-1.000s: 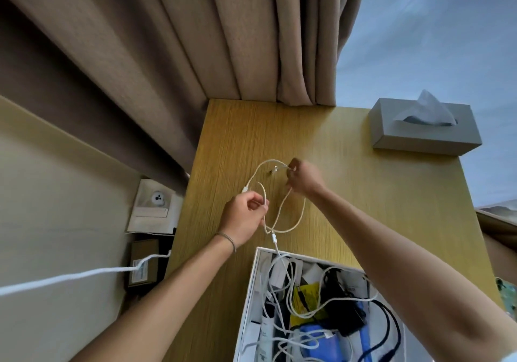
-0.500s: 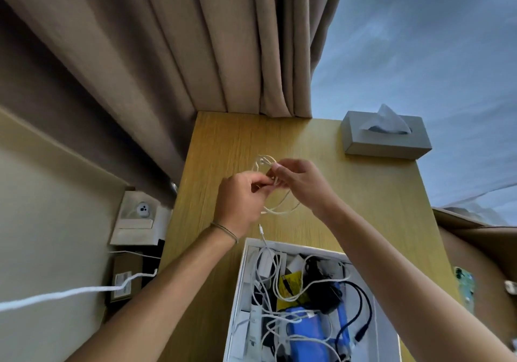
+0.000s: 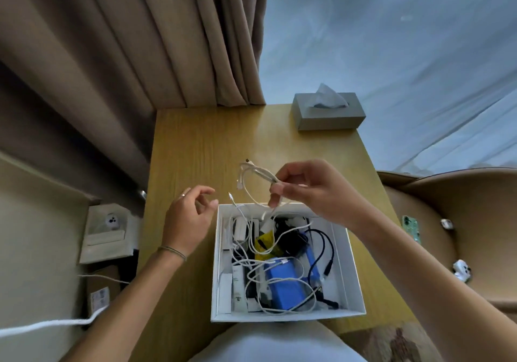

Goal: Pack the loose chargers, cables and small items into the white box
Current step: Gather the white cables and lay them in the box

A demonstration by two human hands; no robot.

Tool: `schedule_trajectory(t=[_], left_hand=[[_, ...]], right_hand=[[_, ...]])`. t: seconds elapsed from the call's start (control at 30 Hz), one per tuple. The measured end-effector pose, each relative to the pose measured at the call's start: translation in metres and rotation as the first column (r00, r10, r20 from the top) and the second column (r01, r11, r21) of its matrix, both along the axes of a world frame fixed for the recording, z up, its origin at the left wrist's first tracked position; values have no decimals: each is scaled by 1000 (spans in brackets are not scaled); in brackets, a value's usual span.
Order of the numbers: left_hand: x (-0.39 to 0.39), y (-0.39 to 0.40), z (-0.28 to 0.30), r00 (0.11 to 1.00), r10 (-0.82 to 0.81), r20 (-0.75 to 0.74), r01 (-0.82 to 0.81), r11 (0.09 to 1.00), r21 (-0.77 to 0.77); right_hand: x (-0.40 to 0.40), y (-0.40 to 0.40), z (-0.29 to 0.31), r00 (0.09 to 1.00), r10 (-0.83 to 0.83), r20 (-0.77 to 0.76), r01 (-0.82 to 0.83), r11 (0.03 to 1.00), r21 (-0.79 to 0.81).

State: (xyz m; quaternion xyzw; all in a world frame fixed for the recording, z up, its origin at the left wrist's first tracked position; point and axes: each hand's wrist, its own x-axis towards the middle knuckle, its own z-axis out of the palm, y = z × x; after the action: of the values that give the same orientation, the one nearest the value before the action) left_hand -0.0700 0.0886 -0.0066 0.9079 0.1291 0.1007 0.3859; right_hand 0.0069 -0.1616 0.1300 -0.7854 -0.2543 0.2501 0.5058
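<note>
1. Seen from above: a wooden table (image 3: 195, 149), with a white box (image 3: 348, 275) at 6 o'clock on it, close to the near edge.
2. Held above the box's far rim, at the centre of the view: a white cable (image 3: 258, 174) gathered into loose loops, with plug ends sticking out toward 10 o'clock.
3. Right hand (image 3: 310, 191), reaching in from 4 o'clock: thumb and fingers pinched on the looped cable where the strands bunch together.
4. Left hand (image 3: 190, 216), reaching in from 8 o'clock: fingers spread and loosely curled, holding nothing, just beside the box's far-left corner.
5. Handling, as a judgement: light, limp and springy, so likely to uncoil once released; best gripped across all loops at the bunched point, with the dangling plugs guided in first.
6. Trailing from the pinch: one strand dropping into the box, where it meets the tangle already there.
7. Counted: one box, one cable in hand, two hands.
8. Inside the box: one blue block (image 3: 282, 280), one yellow packet (image 3: 267, 245), at least one black cable (image 3: 324, 247); white cables too tangled to count.
9. At 1 o'clock on the table: one grey tissue box (image 3: 330, 115).
10. No other loose items visible on the tabletop.
</note>
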Motion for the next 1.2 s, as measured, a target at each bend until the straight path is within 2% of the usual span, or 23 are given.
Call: schedule_trajectory(t=[0.17,0.23,0.37,0.43,0.5,0.57,0.7,0.77,0.87,1.0,1.1,1.2], left_hand=[[-25,-5,-27,998,-8,-69,1,996,-94],[-30,-10,-32,997,-11,-81,3,995,-96],[-33,-21,-28,999,48,-15,-48,999,23],[-31,-27,-22,998,-6,57,-1,992,125],[-27,-35,-16,991,-99,86,81,978,190],[-19,-45,-10,989,-145,41,133,967,217],[11,-54,-7,986,-78,-146,115,957,265],[23,-56,-5,982,-45,-185,98,952,288],[22,-61,1,991,-80,-103,108,946,305],[-5,-68,5,926,-372,68,321,869,377],[-22,-73,-8,878,-479,29,413,784,463],[-22,-73,-24,878,-466,-108,453,739,498]], right_hand=[[-52,-29,-12,983,45,178,-1,970,-241],[-69,-37,-28,943,147,299,-28,930,-367],[-93,-50,-70,848,328,416,-74,851,-519],[-100,-57,-91,796,385,468,-60,818,-572],[-108,-59,-106,759,428,491,-18,768,-640],[-115,-58,-119,738,471,482,-3,718,-696],[-125,-52,-140,721,560,407,-31,614,-789],[-125,-49,-145,728,572,378,-41,586,-809],[-120,-47,-150,776,541,325,-77,592,-802],[-119,-52,-151,910,323,261,-61,726,-685],[-119,-60,-147,954,142,263,37,816,-577],[-116,-70,-139,956,-2,292,149,865,-479]])
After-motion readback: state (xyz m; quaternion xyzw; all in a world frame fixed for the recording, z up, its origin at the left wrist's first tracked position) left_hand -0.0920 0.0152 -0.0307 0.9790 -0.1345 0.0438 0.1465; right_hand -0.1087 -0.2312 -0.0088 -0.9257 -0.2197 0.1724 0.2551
